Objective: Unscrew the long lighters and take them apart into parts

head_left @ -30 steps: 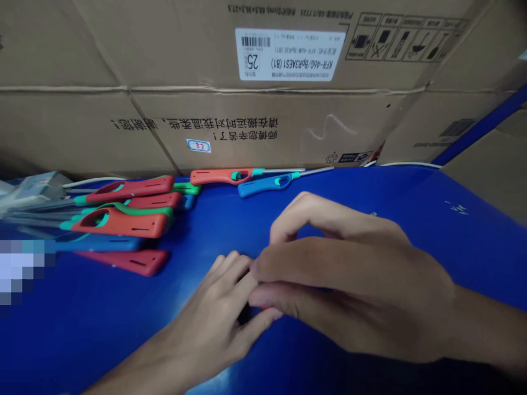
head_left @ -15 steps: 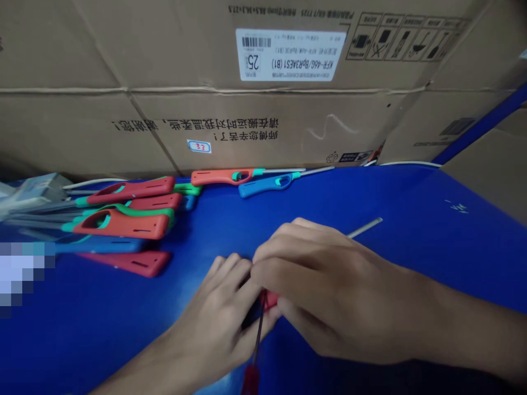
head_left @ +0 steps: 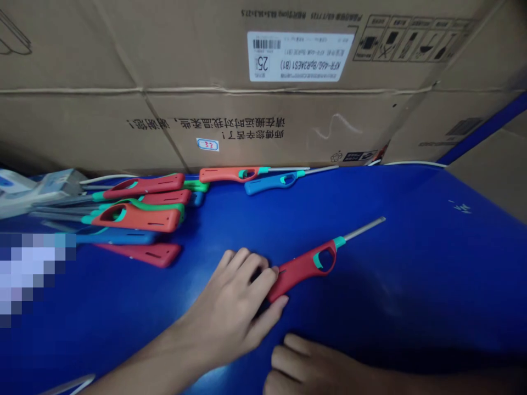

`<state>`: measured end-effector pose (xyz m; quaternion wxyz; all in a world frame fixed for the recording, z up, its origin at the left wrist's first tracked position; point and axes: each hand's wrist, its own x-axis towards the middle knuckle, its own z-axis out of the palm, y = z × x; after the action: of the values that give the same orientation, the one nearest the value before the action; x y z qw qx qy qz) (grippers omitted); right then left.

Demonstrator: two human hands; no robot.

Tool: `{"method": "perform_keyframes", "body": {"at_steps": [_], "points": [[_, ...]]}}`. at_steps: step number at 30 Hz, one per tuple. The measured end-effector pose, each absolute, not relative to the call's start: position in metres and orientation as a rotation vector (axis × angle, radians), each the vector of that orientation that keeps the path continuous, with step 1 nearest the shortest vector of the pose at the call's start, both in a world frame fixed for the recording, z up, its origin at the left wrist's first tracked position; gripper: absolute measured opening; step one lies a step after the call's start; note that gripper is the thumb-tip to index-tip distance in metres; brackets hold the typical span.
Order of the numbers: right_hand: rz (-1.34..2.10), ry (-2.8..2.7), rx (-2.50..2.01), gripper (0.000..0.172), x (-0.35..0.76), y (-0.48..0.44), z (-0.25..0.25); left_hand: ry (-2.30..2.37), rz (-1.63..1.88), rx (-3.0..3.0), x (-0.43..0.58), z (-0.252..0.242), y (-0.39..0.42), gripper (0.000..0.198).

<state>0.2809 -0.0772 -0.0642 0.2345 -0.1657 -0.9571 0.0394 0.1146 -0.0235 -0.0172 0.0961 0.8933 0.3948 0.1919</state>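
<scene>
My left hand (head_left: 242, 302) is closed on the butt end of a red long-nosed lighter (head_left: 302, 270), thumb on the near side and fingers on the far side. The lighter lies slanted on the blue surface, its teal trigger in view and its metal barrel pointing up to the right. Low in the picture, my right hand (head_left: 304, 365) is apart from the lighter, its fingers curled in. Whatever those fingers may hold is hidden, and no screwdriver shows.
To the left is a pile of several red, orange, green and blue lighters (head_left: 140, 216). An orange lighter (head_left: 226, 174) and a blue lighter (head_left: 267, 185) lie along a large cardboard box (head_left: 230, 109) at the back. A white cable (head_left: 411, 163) runs by the box; the table (head_left: 432, 274) is blue.
My right hand has come off the lighter and dropped toward the lower edge. The red-handled screwdriver by the lighter's end is out of sight. My left hand keeps its hold.
</scene>
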Motion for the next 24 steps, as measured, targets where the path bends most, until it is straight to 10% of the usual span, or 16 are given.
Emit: {"method": "perform_keyframes", "body": {"at_steps": [11, 24], "points": [[1.004, -1.99, -0.941, 0.015, 0.32, 0.0, 0.031, 1.148, 0.657, 2.514, 0.113, -0.021, -0.02, 0.012], [0.951, -2.119, -0.963, 0.01, 0.308, -0.001, 0.022, 1.128, 0.639, 2.529, 0.113, -0.022, -0.02, 0.013]]}}
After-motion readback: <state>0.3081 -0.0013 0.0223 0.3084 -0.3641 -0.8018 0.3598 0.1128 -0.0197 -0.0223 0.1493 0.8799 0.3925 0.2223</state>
